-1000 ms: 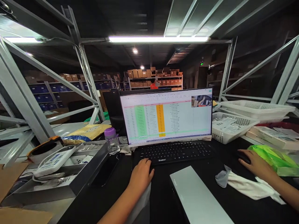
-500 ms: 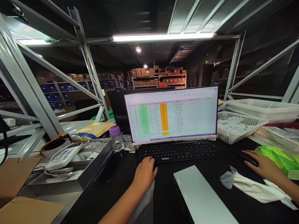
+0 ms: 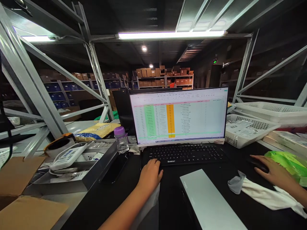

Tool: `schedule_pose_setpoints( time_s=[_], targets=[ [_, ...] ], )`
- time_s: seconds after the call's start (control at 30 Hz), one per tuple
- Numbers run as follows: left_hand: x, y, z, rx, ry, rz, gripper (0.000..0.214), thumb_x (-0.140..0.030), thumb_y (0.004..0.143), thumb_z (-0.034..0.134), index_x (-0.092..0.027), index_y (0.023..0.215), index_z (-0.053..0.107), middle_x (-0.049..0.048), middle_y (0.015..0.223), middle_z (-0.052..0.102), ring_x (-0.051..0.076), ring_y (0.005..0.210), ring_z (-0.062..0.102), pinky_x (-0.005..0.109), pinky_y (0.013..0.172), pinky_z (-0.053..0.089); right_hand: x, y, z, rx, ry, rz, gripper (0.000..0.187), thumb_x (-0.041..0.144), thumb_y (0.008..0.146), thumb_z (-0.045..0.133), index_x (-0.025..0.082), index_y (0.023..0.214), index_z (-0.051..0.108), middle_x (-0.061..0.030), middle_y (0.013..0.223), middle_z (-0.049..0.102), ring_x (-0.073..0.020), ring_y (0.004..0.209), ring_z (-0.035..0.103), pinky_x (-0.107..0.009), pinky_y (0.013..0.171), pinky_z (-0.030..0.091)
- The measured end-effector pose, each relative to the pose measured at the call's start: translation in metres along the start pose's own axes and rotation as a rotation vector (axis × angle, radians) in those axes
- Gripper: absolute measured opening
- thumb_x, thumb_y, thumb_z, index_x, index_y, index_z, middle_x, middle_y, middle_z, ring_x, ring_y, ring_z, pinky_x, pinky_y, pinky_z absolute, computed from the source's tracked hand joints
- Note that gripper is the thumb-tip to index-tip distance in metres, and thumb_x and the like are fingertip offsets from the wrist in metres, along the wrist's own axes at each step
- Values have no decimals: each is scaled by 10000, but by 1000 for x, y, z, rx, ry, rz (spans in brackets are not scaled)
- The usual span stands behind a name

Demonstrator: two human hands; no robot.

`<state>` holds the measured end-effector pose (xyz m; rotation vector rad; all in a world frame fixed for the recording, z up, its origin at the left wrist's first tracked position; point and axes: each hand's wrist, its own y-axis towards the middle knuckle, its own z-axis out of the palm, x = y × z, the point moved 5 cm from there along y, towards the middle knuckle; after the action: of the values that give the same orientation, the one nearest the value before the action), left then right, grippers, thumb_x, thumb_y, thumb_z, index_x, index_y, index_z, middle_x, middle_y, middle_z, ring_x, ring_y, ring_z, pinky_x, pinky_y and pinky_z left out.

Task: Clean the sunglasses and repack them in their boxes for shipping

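Right under the right hand (image 3: 275,170), black mouse (image 3: 261,165)

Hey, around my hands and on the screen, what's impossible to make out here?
All in the head view:
Mouse: partly covered by the right hand.
Keyboard: part of its near edge is hidden by the left hand.
Spreadsheet text on the monitor: mostly too small to read.
Silver box: near end cut off by the bottom edge.

Matt beside glossy

Keyboard (image 3: 184,155) of matt plastic; box (image 3: 211,201) smooth, with a satin sheen; frame (image 3: 33,80) of shiny metal; carton (image 3: 31,212) of matt cardboard; bag (image 3: 286,162) glossy; crumpled cloth (image 3: 261,193) soft-looking.
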<state>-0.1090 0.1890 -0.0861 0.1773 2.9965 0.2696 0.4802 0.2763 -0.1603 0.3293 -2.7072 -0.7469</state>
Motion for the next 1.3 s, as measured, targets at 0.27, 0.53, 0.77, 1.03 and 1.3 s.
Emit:
schedule_pose_setpoints(
  time_s=[0.27, 0.53, 0.77, 1.03, 1.3],
  targets=[
    [0, 0, 0, -7, 7, 3, 342, -233, 922, 552, -131, 1241, 621, 152, 1372, 582, 291, 1281, 536, 405, 1062, 464, -4, -2, 1, 48, 10, 3, 486, 512, 789, 595, 340, 1241, 642, -91, 1281, 657, -426, 1121, 648, -525, 902, 543],
    [0, 0, 0, -15, 14, 3, 343, -228, 918, 562, -121, 1239, 622, 160, 1374, 580, 301, 1290, 530, 410, 1066, 462, -2, -2, -1, 39, 1, 4, 437, 505, 776, 597, 360, 1180, 676, -107, 1282, 652, -422, 1118, 646, -519, 930, 524],
    [0, -1, -1, -12, 8, 3, 342, -230, 918, 561, -123, 1237, 621, 153, 1366, 585, 299, 1273, 540, 418, 1053, 473, 10, 1, -8, 4, 44, 45, 508, 512, 734, 600, 368, 1219, 650, -150, 1198, 692, -424, 1076, 663, -505, 902, 539],
    [1, -2, 1, -10, 8, -9, 329, -251, 914, 570, -157, 1225, 621, 133, 1368, 587, 289, 1286, 533, 407, 1040, 484, -13, -1, 7, 0, 76, 26, 465, 556, 805, 611, 397, 1241, 598, -138, 1224, 689, -385, 1100, 661, -527, 891, 538],
    [2, -2, 1, -27, -5, -8, 336, -242, 900, 579, -145, 1218, 628, 140, 1363, 588, 286, 1287, 530, 404, 1058, 474, -19, 2, 13, -12, 57, -44, 397, 560, 791, 601, 360, 1122, 688, -111, 1201, 707, -374, 1100, 673, -522, 906, 558]
  ],
)
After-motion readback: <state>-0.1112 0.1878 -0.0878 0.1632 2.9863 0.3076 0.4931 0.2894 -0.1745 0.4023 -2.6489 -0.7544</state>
